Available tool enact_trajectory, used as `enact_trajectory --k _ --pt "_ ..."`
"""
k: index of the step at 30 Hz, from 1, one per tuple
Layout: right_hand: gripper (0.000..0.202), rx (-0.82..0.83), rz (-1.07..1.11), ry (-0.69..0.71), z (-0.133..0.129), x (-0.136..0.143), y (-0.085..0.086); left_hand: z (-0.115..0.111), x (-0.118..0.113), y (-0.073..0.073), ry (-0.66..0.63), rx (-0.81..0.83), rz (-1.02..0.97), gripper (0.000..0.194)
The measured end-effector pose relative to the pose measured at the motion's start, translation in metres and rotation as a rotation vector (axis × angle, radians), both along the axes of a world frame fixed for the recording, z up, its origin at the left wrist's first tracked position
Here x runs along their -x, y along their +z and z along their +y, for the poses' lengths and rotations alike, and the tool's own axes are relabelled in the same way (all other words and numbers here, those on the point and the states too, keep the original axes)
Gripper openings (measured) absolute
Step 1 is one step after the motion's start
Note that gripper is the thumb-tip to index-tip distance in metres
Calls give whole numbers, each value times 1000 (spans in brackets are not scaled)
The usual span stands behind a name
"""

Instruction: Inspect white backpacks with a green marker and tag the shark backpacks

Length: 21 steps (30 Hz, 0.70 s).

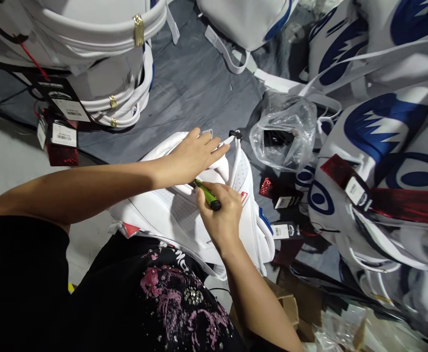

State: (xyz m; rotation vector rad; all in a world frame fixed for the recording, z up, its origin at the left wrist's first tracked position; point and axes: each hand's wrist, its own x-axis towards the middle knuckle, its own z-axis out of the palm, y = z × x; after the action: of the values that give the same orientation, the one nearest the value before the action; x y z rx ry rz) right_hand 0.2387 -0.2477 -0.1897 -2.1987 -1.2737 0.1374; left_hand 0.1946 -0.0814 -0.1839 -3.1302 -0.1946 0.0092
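Mid-frame, the left hand (193,157), fingers spread, apparently steadies a soft white leather-look bag (182,220) while the right hand's (223,210) curled fingers grip a slim green-and-black tool (208,195).

A bag (256,215) lies mid-frame, the left hand (191,154) on it, the right hand (223,210) with a tool (211,198) just below. On the worktop (206,88), stacked bags (100,24) stand upper left, a plastic pouch (305,115) right of centre, piled bags (375,122) far right; a cardboard box (289,305) sits lower right.
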Motion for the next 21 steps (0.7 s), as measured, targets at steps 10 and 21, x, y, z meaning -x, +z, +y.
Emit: enact_trajectory --k 10,21 --pt "20 -49 61 -2 0 -1 -5 8 4 11 -59 20 42 75" --pt "18 -217 185 32 16 14 -19 10 23 23 124 40 245 127"
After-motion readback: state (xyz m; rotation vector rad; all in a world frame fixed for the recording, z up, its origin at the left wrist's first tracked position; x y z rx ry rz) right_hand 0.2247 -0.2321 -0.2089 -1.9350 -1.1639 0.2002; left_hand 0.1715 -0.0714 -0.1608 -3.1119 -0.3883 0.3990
